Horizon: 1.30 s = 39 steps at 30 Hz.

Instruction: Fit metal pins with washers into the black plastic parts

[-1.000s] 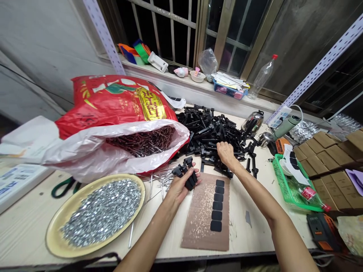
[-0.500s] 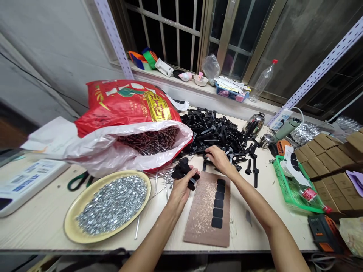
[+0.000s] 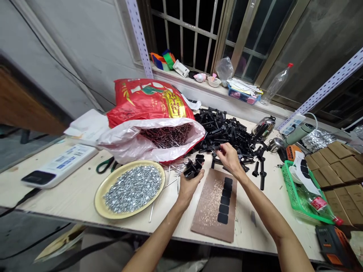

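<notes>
The left hand (image 3: 190, 187) is nearest, palm up and closed around a small bundle of black plastic parts (image 3: 193, 169), which rests against the palm with its upper ends projecting above the fingers. The right hand (image 3: 230, 158) is well apart from the left, with its fingers curled downward at the near edge of a heap of black parts (image 3: 224, 132). Whether these fingers hold a piece cannot be determined. For a secure hold, the bundle should sit well into the palm, because parts projecting above the fingers are liable to slip.

A brown board (image 3: 212, 211) lies flat on the tabletop (image 3: 36, 196) between the hands and carries a row of black pads (image 3: 223, 218). Loose nails (image 3: 172, 170) lie just beyond the left hand, beside a yellow plate (image 3: 98, 198) filled with silver fasteners (image 3: 132, 189).

Farther back, a red bag (image 3: 150, 98) lies open, its white lining folded around a mass of dark nails (image 3: 166, 136). To the right are a steel kettle (image 3: 263, 127), a green basket (image 3: 292, 189), and stacked cardboard pieces (image 3: 331, 158). A windowsill (image 3: 215, 92) runs along the far side.
</notes>
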{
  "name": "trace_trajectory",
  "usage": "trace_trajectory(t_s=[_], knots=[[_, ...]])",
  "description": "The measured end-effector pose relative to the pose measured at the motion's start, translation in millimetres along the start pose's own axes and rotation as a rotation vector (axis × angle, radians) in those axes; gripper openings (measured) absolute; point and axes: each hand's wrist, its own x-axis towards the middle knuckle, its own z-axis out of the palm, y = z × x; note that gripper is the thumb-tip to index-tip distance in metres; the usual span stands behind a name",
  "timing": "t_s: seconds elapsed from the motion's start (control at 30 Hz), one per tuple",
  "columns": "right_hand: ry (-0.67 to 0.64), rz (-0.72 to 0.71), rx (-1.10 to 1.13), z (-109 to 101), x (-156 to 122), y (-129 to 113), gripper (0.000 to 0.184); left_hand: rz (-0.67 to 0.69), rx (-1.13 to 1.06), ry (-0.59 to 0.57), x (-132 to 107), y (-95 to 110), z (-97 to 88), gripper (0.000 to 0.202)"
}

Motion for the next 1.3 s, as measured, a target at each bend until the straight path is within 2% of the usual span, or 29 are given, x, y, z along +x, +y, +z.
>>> trace_trajectory(t_s=[0.07, 0.13, 0.2, 0.27, 0.4, 0.47, 0.57, 0.67, 0.8, 0.83, 0.9, 1.0, 1.07, 1.13, 1.23, 1.3], knots=[[-0.011, -0.026, 0.221, 7, -18, -15, 0.015, -0.024, 0.013, -0.001, -4, -1, -1.1, 0.03], [-0.118, -0.06, 0.34, 15, -30, -28, 0.015, -0.065, 0.029, 0.009, -8, -4, -4.9, 0.029], [-0.247, -0.091, 0.356, 19, -32, -34, 0.018, -0.091, 0.018, 0.045, -13, -8, -13.2, 0.027], [-0.305, -0.087, 0.198, 19, -23, -36, 0.022, -0.111, -0.035, 0.109, -19, -11, -25.4, 0.027], [-0.398, -0.061, -0.296, 21, 0, -35, 0.026, -0.111, -0.139, 0.2, -28, -15, -49.7, 0.033], [-0.491, -0.088, -0.349, 31, 0, -40, 0.023, -0.088, -0.152, 0.19, -31, -17, -56.3, 0.035], [-0.543, -0.123, -0.366, 51, -11, -53, 0.021, -0.092, -0.141, 0.163, -31, -18, -59.1, 0.034], [-0.537, -0.131, -0.386, 59, -20, -60, 0.026, -0.083, -0.096, 0.136, -29, -18, -59.0, 0.029], [-0.479, -0.058, -0.362, 39, -17, -48, 0.034, -0.054, 0.007, 0.146, -26, -14, -60.2, 0.019], [-0.441, -0.026, -0.284, 31, -15, -44, 0.039, -0.071, 0.021, 0.163, -26, -12, -60.2, 0.019], [-0.34, 0.04, 0.014, 16, -15, -37, 0.042, -0.108, 0.029, 0.194, -26, -8, -59.2, 0.021], [-0.232, 0.08, 0.568, 3, -21, -40, 0.024, -0.116, 0.049, 0.176, -27, -4, -55.2, 0.022], [-0.212, 0.051, 0.75, -1, -26, -47, 0.02, -0.103, 0.095, 0.132, -27, -4, -52.2, 0.021], [-0.198, 0.0, 0.728, -4, -30, -54, 0.02, -0.091, 0.144, 0.106, -27, -5, -50.5, 0.02], [-0.196, -0.099, 0.511, -12, -33, -58, 0.017, -0.056, 0.217, 0.095, -26, -5, -51.7, 0.021], [-0.219, -0.226, 0.34, -19, -33, -56, 0.015, -0.003, 0.272, 0.088, -25, -4, -54.3, 0.023]])
